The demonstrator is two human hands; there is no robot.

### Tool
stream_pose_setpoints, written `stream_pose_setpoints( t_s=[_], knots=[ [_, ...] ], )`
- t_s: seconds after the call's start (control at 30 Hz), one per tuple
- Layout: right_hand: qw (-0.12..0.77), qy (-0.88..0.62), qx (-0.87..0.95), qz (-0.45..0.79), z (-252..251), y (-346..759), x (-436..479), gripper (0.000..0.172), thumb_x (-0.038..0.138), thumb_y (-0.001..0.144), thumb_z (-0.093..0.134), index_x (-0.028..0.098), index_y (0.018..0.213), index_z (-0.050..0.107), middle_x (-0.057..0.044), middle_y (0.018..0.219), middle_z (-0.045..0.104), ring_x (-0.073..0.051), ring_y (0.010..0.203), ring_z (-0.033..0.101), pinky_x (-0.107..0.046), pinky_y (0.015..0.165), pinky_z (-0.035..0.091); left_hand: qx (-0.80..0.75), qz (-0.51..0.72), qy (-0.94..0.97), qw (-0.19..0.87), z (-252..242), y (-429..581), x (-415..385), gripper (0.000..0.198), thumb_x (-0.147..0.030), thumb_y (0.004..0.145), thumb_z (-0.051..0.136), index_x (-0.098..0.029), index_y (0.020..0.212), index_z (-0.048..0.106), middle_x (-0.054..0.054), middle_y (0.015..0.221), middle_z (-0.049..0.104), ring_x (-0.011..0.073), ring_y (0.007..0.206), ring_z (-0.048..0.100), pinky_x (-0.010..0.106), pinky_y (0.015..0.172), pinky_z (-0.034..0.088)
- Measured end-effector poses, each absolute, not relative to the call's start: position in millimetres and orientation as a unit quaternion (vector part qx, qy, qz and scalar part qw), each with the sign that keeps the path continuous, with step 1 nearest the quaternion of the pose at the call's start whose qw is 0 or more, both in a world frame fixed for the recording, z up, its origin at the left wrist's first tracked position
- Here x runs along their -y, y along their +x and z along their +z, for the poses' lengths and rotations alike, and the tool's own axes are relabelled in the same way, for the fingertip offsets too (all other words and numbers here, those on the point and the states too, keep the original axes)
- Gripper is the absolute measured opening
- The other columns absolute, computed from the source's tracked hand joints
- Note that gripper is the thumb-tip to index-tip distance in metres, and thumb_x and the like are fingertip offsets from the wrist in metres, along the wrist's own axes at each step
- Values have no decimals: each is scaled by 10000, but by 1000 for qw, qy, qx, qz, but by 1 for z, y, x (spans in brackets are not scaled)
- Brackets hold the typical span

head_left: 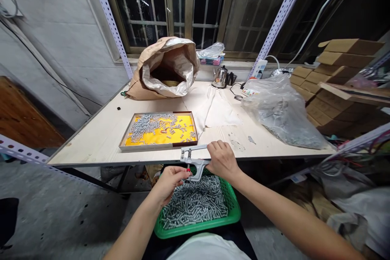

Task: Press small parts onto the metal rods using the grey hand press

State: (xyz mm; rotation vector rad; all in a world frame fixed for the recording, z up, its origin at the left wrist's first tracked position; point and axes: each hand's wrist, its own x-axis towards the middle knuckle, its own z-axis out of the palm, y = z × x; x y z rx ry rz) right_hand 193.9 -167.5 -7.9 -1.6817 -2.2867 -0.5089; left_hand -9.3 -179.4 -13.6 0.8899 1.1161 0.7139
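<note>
My right hand [222,160] is closed round the handles of a grey metal hand press [195,161] held at the table's front edge, above a green basket [233,207] on my lap. The basket is full of small silver spring-like parts [195,203]. My left hand [170,180] is pinched at the jaw of the press, beside a small red piece [188,169]; what the fingers hold is too small to name. Just beyond the press lies a shallow tray with a yellow bottom [158,132], strewn with more silver parts.
A large open brown paper sack [166,69] stands at the table's back. A clear plastic bag [280,109] of parts lies right, a white cloth [213,107] in the middle, a kettle [221,76] by the window. Cardboard boxes [335,73] are stacked right.
</note>
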Motion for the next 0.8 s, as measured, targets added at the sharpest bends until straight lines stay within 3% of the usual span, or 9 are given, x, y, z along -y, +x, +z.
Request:
stream_pose_setpoints(
  t_s=[0.1,0.23,0.3,0.4,0.5,0.57,0.63,0.8],
  knots=[
    [188,-566,779,-195,-11,192,175,271,375,760,553,139,887,586,-142,1050,593,-268,1004,493,-417,916,355,-512,306,427,680,-21,-8,180,232,-314,526,791,-123,601,682,4,553,608,91,505,444,222,539,321],
    [233,-586,749,-202,-19,193,186,437,295,743,537,70,1117,541,-184,1220,516,-301,1208,398,-511,1100,194,-514,407,460,599,-28,-7,188,220,-354,614,730,-145,634,666,14,622,633,143,621,529,250,641,388],
    [234,-602,735,-208,-23,199,191,457,245,731,519,55,1147,525,-193,1248,500,-309,1247,372,-541,1119,152,-525,418,509,539,-28,-12,195,220,-370,684,678,-152,671,662,31,684,650,170,686,559,268,681,407],
    [233,-610,725,-216,-31,214,199,448,219,723,512,64,1142,526,-188,1263,497,-315,1270,359,-560,1125,142,-526,325,623,479,-25,-24,204,211,-367,742,633,-162,713,676,57,770,676,206,759,595,290,715,430],
    [227,-605,733,-212,-41,230,207,413,229,721,510,88,1108,538,-177,1248,511,-318,1248,389,-582,1116,149,-540,261,705,380,-16,-43,188,272,-371,780,603,-171,939,693,92,970,693,233,897,616,310,799,453],
    [223,-601,736,-218,-47,237,211,406,229,721,504,98,1104,534,-176,1246,512,-321,1238,398,-597,1107,154,-611,238,715,241,-8,-61,155,336,-342,845,513,-146,1082,648,122,1080,673,235,990,605,312,864,446],
    [219,-596,738,-229,-51,241,213,406,227,721,502,103,1107,527,-175,1246,509,-322,1232,402,-603,1099,166,-701,152,691,89,1,-83,111,328,-256,887,408,-143,1077,651,126,1117,666,234,1075,581,306,924,417],
    [220,-590,738,-243,-54,240,209,412,250,722,519,103,1106,518,-176,1230,508,-331,1212,415,-606,1087,190,-759,80,642,74,9,-121,25,205,-174,745,550,-89,851,704,212,960,698,328,979,633,350,821,469]
  ],
)
